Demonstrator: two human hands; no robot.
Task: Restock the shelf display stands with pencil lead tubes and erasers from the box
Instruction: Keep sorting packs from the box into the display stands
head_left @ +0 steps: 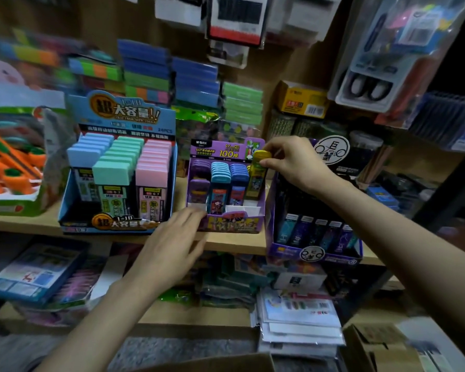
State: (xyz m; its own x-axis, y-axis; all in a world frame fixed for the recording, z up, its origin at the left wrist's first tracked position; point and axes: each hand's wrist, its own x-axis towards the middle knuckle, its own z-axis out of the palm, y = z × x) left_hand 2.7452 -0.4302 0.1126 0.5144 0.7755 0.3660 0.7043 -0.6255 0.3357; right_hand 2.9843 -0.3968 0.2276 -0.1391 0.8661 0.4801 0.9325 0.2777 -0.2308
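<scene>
While the right hand (295,162) pinches a yellow plastic pencil lead tube (257,175) by its cap, that tube stands upright in the rightmost column of the purple cardboard display stand (234,224).
Thumb and fingertips close on the cap. The left hand (172,248), blurred, fingers loosely extended and holding nothing, lies at the stand's front left corner; contact cannot be confirmed. The stand sits on a wooden shelf (231,241) between a light blue display stand (118,114) of pastel-capped tubes and a dark purple display stand (314,253). A brown cardboard box (226,363) shows below.
</scene>
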